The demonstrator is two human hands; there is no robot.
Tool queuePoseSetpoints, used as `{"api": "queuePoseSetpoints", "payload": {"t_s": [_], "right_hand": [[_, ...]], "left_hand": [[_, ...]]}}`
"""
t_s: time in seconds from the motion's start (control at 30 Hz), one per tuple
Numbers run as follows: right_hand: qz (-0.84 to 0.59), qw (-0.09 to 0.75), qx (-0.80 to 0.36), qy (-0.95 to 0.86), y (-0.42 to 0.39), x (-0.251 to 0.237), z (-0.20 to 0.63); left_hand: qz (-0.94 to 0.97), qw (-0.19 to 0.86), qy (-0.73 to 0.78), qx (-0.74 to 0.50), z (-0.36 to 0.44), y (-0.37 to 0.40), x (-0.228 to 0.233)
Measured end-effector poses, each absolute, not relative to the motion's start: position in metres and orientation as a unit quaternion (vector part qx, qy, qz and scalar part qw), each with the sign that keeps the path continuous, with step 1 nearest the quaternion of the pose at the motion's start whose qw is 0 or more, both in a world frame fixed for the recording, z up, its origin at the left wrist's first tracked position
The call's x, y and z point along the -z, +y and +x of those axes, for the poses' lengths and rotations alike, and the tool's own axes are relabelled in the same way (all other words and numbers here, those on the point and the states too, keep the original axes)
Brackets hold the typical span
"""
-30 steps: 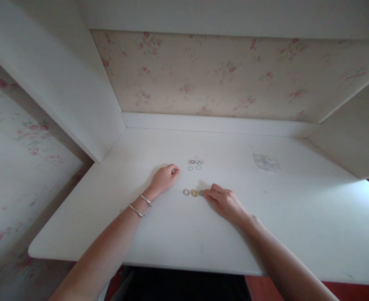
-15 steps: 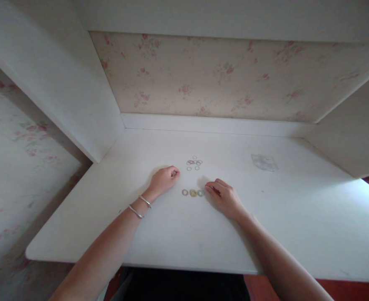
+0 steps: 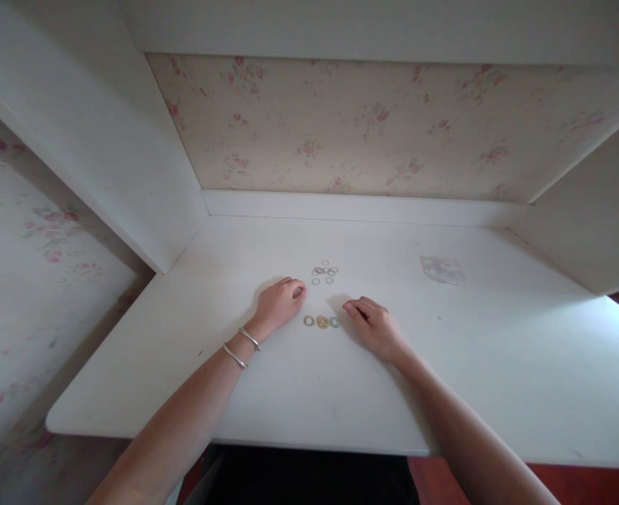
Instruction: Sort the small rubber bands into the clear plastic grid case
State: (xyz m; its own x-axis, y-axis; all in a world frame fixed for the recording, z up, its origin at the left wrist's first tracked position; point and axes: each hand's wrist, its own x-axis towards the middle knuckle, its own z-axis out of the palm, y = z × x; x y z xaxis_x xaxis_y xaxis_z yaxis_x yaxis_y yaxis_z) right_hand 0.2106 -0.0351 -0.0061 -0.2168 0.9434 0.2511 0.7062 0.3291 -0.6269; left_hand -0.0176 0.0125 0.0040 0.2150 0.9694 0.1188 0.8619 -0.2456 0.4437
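Note:
My left hand [image 3: 279, 306] rests on the desk with its fingers curled, thumb close to the index finger. It lies just left of a loose cluster of small thin rings [image 3: 329, 280], partly overlapping. My right hand [image 3: 375, 327] is also curled, its fingertips beside a short row of ring groups. In that row are a brownish-pink group [image 3: 309, 321], a yellow group [image 3: 322, 322] and a green group [image 3: 334, 322], the green one nearest my right fingers. Whether either hand holds a ring inside its curled fingers is hidden.
A crumpled clear plastic bag [image 3: 442, 271] lies on the right of the white desk [image 3: 320, 414]. White side panels and a floral back wall [image 3: 351, 133] enclose the desk. A tiny dark bit [image 3: 200, 353] lies left of my left forearm.
My left hand has shifted slightly to the right, nearer the ring cluster. My right hand stays nearly in place, its fingers a little more closed. The rings look unmoved.

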Motion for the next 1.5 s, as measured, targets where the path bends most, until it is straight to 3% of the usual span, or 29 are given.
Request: {"api": "queuePoseSetpoints", "payload": {"t_s": [0.37, 0.87, 1.5], "right_hand": [[-0.548, 0.318, -0.21, -0.745, -0.034, 0.007, 0.214], [-0.549, 0.315, -0.201, -0.747, -0.035, 0.006, 0.213], [-0.598, 0.127, -0.107, -0.784, 0.035, 0.003, 0.179]], "left_hand": [[0.794, 0.155, 0.564, -0.163, 0.01, 0.033, -0.004], [0.824, 0.183, 0.502, -0.192, -0.015, 0.022, 0.001], [0.885, 0.19, 0.399, -0.146, -0.067, -0.026, -0.008]]}}
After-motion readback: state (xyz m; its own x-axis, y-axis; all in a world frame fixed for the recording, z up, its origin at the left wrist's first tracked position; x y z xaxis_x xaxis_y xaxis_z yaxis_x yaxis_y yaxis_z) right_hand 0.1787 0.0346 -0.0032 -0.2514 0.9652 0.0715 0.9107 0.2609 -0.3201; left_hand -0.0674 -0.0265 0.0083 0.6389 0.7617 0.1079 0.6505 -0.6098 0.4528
